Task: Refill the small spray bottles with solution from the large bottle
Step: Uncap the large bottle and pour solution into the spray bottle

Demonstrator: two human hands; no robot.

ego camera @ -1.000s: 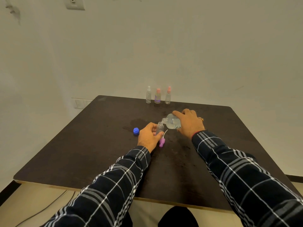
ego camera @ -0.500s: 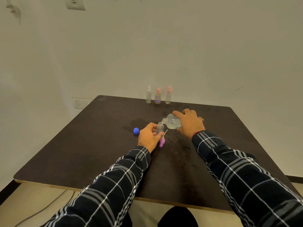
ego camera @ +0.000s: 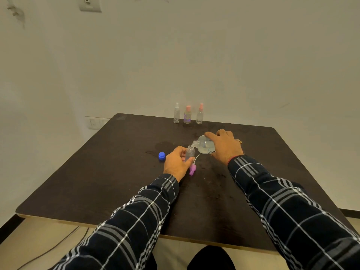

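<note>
Large bottle (ego camera: 204, 146) tipped at table (ego camera: 97, 182) ctr, well off edges.

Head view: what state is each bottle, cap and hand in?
Large bottle: uncapped, tipped, mouth at small bottle's neck.
Small bottle: upright, open-topped.
Purple spray top: off, lying on table.
Blue cap: off, on table.
Three far bottles: upright, tops on.
Left hand: grips small bottle.
Right hand: grips large bottle.
</note>
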